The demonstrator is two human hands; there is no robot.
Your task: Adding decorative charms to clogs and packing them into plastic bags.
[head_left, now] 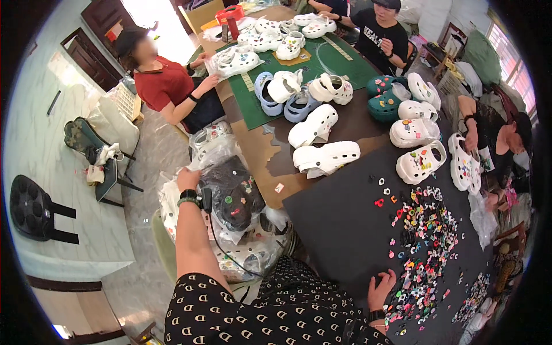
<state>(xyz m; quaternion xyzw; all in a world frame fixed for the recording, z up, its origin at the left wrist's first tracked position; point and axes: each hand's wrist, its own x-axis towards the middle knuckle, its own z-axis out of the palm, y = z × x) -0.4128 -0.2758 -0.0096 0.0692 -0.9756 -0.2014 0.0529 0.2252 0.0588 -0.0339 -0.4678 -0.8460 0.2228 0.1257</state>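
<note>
One bag of dark clogs (229, 194), long axis running near to far, lies just right of the left hand (188, 179), the nearer one, whose grip I cannot tell. The loosely open right hand (380, 289) is beside small charms (424, 244) on the black-covered bench (339, 230).

- We see glossy, crinkled plastic in the clear bag (236, 201).
- The white clogs (326, 158) look smooth, matt and rubbery to us.
- We read the small charms (428, 230) as shiny plastic.
- The black table covering (333, 230) looks matt and smooth to us.
</note>
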